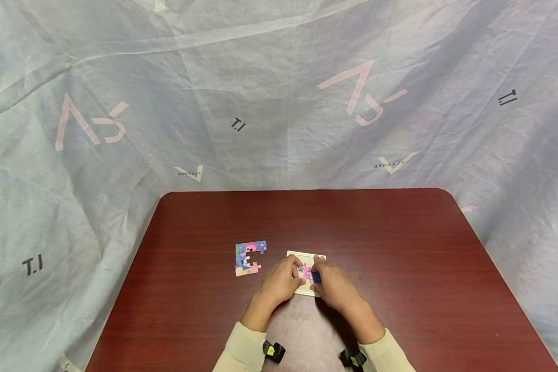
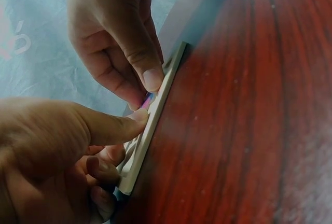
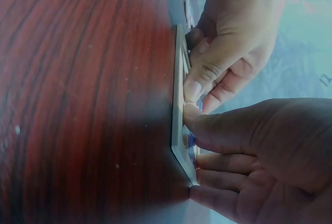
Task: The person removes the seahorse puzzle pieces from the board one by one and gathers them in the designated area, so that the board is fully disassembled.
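A pale, shallow puzzle board [image 1: 305,293] lies on the table between the two hands. A pink puzzle piece [image 1: 305,272] and a dark blue one [image 1: 315,278] sit side by side over it. From the left, my left hand [image 1: 279,281] pinches the pink piece between curled thumb and fingers. Opposite it, my right hand [image 1: 338,288] holds the dark blue piece, thumb at the near side and index finger at the far side. The wrist views show both thumbs almost meeting above the board's edge [image 2: 150,136]; the fingers hide most of the pieces there.
Left of the board, several joined puzzle pieces [image 1: 239,260] form a C shape with its gap facing right. The dark red wooden table [image 1: 400,237] ends at a grey printed cloth [image 1: 279,103] behind and at both sides.
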Tool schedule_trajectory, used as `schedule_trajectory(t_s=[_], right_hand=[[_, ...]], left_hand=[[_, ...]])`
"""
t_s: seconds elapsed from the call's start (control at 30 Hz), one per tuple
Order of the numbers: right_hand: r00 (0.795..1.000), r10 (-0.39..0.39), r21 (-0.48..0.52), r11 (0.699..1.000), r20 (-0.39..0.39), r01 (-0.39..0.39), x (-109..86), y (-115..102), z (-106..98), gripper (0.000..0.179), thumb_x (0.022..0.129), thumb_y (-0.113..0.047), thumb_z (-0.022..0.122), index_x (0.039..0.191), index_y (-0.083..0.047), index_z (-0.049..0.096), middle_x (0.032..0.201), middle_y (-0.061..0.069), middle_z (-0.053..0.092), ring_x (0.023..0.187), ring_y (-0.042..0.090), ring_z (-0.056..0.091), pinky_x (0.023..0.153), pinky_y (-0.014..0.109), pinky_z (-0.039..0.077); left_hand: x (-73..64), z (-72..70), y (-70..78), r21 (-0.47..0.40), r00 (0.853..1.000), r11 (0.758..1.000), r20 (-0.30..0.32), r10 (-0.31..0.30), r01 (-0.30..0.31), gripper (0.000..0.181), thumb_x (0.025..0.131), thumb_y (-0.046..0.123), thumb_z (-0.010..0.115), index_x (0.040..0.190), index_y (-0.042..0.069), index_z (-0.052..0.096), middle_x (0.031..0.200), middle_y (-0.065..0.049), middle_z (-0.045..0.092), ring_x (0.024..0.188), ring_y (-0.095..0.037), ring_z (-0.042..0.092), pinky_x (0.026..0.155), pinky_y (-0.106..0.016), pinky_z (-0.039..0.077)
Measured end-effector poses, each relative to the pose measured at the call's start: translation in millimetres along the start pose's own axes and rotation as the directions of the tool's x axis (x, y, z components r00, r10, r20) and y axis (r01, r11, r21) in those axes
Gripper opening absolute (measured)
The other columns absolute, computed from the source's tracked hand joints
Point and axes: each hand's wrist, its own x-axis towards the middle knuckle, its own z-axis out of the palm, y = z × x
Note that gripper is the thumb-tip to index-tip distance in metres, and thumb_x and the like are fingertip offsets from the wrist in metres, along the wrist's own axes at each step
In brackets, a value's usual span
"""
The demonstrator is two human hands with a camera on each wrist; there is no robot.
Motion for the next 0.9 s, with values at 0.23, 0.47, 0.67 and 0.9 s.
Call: schedule_trajectory(t_s=[0.23,0.47,0.67,0.9], right_hand=[[1.000,0.011,0.010,1.000,0.015,-0.012,-0.6,-2.2,-2.4,0.032,0.079,0.002,0.087,0.105,0.004,0.069,0.140,0.033,0.064,0.116,0.040,0.072,0.098,0.049,0.057],[1.000,0.015,-0.012,1.000,0.008,-0.015,-2.0,-1.3,-2.0,0.032,0.079,0.000,0.088,0.106,0.002,0.069,0.140,0.029,0.065,0.105,0.034,0.074,0.090,0.047,0.059],[1.000,0.013,0.004,1.000,0.010,-0.013,-2.4,0.0,-0.3,0.032,0.079,0.000,0.088,0.106,0.003,0.070,0.141,0.030,0.065,0.106,0.036,0.075,0.091,0.048,0.059],[1.000,0.011,0.017,1.000,0.002,-0.011,-1.9,3.0,3.1,0.031,0.079,0.000,0.088,0.105,0.004,0.070,0.141,0.032,0.064,0.121,0.043,0.071,0.102,0.053,0.056]], left_hand=[[0.6,0.1,1.0,0.016,1.000,1.000,0.007,-0.006,0.006,0.031,0.089,0.015,0.083,0.112,0.013,0.064,0.082,0.004,0.062,0.068,-0.004,0.050,0.064,-0.024,0.042],[-1.4,2.7,4.7,0.052,1.000,0.999,-0.006,0.002,-0.002,0.030,0.091,0.017,0.082,0.111,0.014,0.059,0.080,0.006,0.061,0.067,-0.004,0.050,0.063,-0.024,0.041],[-4.1,4.3,5.9,0.063,0.999,0.998,-0.028,0.016,-0.015,0.033,0.090,0.016,0.083,0.113,0.013,0.059,0.082,0.004,0.061,0.068,-0.005,0.050,0.064,-0.025,0.041],[-7.4,5.6,6.2,0.090,0.997,0.995,-0.062,0.043,-0.038,0.034,0.090,0.017,0.083,0.116,0.014,0.062,0.099,-0.003,0.065,0.083,-0.015,0.064,0.071,-0.031,0.049]])
